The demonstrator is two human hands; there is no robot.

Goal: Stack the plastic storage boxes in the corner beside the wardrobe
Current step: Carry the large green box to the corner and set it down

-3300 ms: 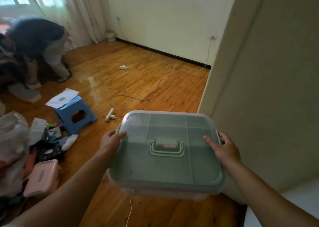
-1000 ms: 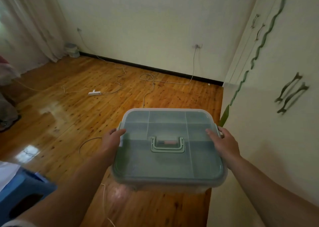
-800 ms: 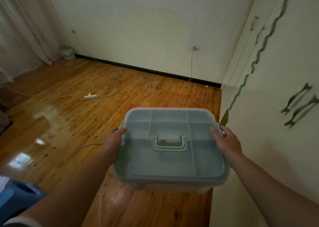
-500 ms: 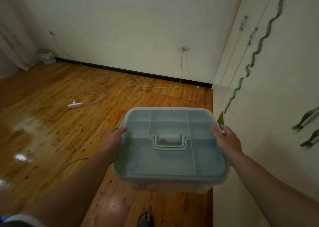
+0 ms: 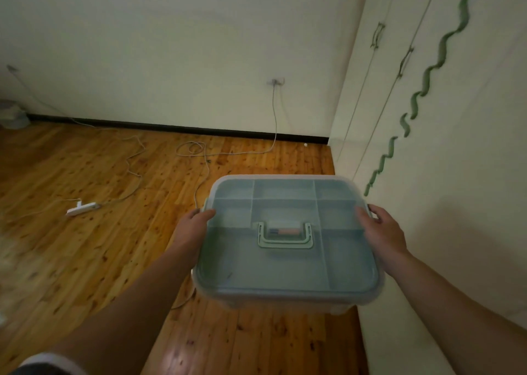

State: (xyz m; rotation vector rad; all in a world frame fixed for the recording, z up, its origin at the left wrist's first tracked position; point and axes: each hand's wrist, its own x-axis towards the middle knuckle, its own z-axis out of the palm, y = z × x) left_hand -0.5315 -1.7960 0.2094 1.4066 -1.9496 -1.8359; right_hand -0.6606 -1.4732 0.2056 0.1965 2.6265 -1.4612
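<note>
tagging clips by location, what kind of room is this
Likely a bedroom in a home: a built-in wardrobe with handled doors, a wooden plank floor, and a power strip with cables trailing along it.

storage box [image 5: 285, 260] up off floor, held level out front. left hand [image 5: 191, 226] clamps left edge, right hand [image 5: 382, 232] clamps right edge, thumbs over lid. pale green handle [image 5: 285, 233] lies flat on lid centre. wardrobe [image 5: 445, 146] close on right, wavy green trim. power strip [image 5: 82, 208] and cable [image 5: 199, 152] lie on wooden floor [image 5: 85, 246] near far wall.
</note>
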